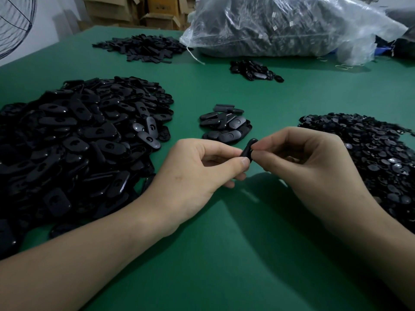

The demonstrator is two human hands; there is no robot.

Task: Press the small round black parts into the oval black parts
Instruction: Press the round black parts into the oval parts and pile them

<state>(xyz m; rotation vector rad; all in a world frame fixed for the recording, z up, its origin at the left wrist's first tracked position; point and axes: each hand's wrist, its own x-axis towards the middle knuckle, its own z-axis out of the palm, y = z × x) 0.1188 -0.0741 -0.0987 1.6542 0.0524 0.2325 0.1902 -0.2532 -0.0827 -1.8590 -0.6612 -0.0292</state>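
One oval black part (248, 149) is held edge-on above the green table, between both hands. My left hand (197, 173) pinches its lower end with thumb and fingers. My right hand (298, 160) pinches its upper side with curled fingertips. Any small round part at the fingertips is hidden. A big heap of oval black parts (74, 144) lies to the left. A heap of small round black parts (372, 153) lies to the right. A small cluster of oval parts (224, 126) sits just beyond my hands.
The green table (224, 254) stretches toward me. Farther back lie a pile of flat black pieces (143, 48), a small pile of oval parts (256, 70) and a large clear plastic bag (280, 25) of dark parts. Cardboard boxes (157, 12) and a fan guard (15, 21) stand behind.
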